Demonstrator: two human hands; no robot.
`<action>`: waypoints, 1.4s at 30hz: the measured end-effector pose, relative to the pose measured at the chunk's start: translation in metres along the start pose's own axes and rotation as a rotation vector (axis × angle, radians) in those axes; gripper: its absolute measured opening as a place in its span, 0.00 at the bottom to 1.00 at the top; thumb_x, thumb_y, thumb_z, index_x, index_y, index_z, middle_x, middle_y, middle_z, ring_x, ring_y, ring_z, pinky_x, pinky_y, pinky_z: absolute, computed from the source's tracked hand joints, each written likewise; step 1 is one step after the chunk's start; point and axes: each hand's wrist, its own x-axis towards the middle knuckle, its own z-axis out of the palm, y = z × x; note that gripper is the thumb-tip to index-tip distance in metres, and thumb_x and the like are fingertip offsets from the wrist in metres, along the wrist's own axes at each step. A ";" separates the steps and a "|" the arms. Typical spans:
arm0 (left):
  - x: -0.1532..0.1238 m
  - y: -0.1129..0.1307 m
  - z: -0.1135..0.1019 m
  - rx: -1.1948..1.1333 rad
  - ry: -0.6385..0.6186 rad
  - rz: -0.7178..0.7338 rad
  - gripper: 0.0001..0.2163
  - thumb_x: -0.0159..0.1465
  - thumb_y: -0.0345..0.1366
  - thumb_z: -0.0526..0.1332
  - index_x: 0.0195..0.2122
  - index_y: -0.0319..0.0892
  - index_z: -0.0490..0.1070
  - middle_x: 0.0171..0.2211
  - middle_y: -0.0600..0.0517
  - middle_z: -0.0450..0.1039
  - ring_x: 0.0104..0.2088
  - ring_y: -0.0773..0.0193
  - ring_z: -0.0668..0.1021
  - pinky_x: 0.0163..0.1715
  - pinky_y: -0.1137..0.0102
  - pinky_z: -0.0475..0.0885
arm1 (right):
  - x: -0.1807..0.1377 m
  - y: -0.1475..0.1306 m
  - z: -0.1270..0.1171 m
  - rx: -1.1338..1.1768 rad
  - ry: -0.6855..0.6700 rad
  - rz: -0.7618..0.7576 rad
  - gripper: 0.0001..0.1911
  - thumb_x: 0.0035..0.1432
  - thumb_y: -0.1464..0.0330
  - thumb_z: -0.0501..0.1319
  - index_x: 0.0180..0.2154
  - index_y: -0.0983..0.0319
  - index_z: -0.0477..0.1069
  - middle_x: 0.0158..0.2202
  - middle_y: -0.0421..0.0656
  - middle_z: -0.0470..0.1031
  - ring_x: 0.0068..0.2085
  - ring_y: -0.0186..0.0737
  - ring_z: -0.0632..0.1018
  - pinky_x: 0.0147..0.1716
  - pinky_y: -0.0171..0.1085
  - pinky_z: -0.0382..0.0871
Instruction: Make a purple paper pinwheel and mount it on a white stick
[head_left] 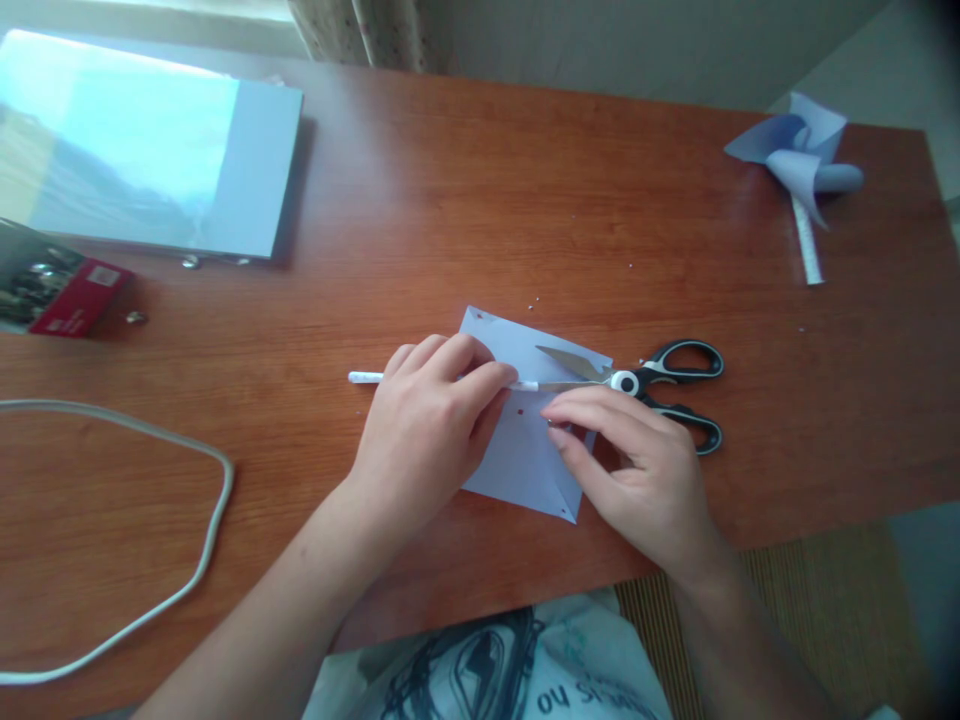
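I have the left hand (435,405) clamped on a white stick (366,378) over the paper (516,455). The right hand (641,462) pinches a tiny item (550,422), possibly metal.

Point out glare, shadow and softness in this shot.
Head view: glare covers most of the glossy panel; a shadow lies along its right edge on the table; the upper right corner is dark; print on the red box is too soft to read.

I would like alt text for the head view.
The left hand holds a white stick over a paper sheet; the right hand pinches a tiny object. Open scissors overlap the sheet; a paper pinwheel lies farther right.
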 end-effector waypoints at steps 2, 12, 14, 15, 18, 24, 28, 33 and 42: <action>0.000 0.000 0.000 0.000 -0.003 0.000 0.07 0.71 0.35 0.60 0.41 0.46 0.79 0.39 0.49 0.77 0.39 0.56 0.75 0.41 0.61 0.68 | 0.000 -0.001 -0.001 0.034 -0.013 0.001 0.10 0.64 0.77 0.63 0.43 0.58 0.78 0.42 0.41 0.82 0.44 0.37 0.82 0.45 0.36 0.78; 0.000 0.001 0.000 -0.006 -0.008 -0.006 0.07 0.71 0.35 0.60 0.41 0.46 0.79 0.39 0.49 0.77 0.39 0.56 0.75 0.42 0.61 0.68 | -0.002 0.001 0.002 0.051 -0.003 0.019 0.10 0.63 0.77 0.63 0.43 0.59 0.79 0.44 0.41 0.82 0.45 0.37 0.82 0.46 0.35 0.78; 0.000 0.001 0.000 -0.007 -0.008 -0.001 0.07 0.71 0.35 0.60 0.41 0.46 0.79 0.39 0.49 0.77 0.39 0.56 0.75 0.42 0.61 0.68 | -0.003 0.001 0.003 0.045 -0.023 0.035 0.10 0.63 0.77 0.64 0.43 0.59 0.79 0.43 0.41 0.82 0.43 0.35 0.83 0.44 0.33 0.78; 0.000 0.001 0.000 -0.006 -0.009 0.000 0.07 0.71 0.35 0.60 0.41 0.46 0.79 0.39 0.49 0.77 0.39 0.56 0.75 0.42 0.61 0.68 | -0.004 0.001 0.003 0.042 -0.033 0.047 0.10 0.63 0.77 0.64 0.43 0.59 0.79 0.43 0.40 0.82 0.43 0.35 0.83 0.43 0.32 0.78; 0.000 0.001 -0.001 -0.002 -0.007 0.000 0.07 0.71 0.34 0.60 0.40 0.46 0.79 0.39 0.49 0.77 0.39 0.56 0.76 0.41 0.61 0.69 | -0.005 0.000 0.003 0.040 -0.047 0.079 0.11 0.62 0.78 0.63 0.42 0.59 0.78 0.42 0.39 0.82 0.42 0.34 0.82 0.41 0.30 0.77; 0.001 0.000 0.001 -0.001 -0.004 0.001 0.07 0.71 0.35 0.60 0.40 0.46 0.79 0.39 0.50 0.77 0.39 0.55 0.76 0.41 0.60 0.69 | -0.004 0.000 0.001 0.047 -0.064 0.083 0.10 0.63 0.77 0.63 0.42 0.58 0.78 0.42 0.38 0.81 0.42 0.33 0.82 0.41 0.30 0.76; 0.001 0.000 0.001 -0.002 -0.006 0.001 0.07 0.71 0.35 0.60 0.41 0.46 0.80 0.39 0.50 0.77 0.39 0.55 0.76 0.41 0.60 0.69 | -0.005 -0.001 0.001 0.052 -0.066 0.083 0.09 0.62 0.77 0.64 0.42 0.58 0.76 0.40 0.37 0.80 0.40 0.32 0.81 0.40 0.30 0.74; 0.001 0.001 0.000 -0.006 -0.003 0.004 0.07 0.71 0.35 0.60 0.41 0.46 0.80 0.38 0.49 0.77 0.39 0.56 0.76 0.41 0.60 0.69 | -0.006 -0.001 0.002 0.065 -0.056 0.105 0.08 0.63 0.76 0.64 0.42 0.58 0.75 0.38 0.36 0.80 0.37 0.29 0.79 0.38 0.29 0.72; 0.001 0.001 -0.001 -0.004 -0.011 0.001 0.08 0.71 0.35 0.60 0.41 0.46 0.80 0.38 0.50 0.77 0.39 0.56 0.76 0.41 0.61 0.69 | -0.001 -0.002 0.002 0.032 0.011 0.099 0.03 0.63 0.73 0.67 0.36 0.60 0.77 0.36 0.37 0.82 0.38 0.31 0.81 0.40 0.31 0.73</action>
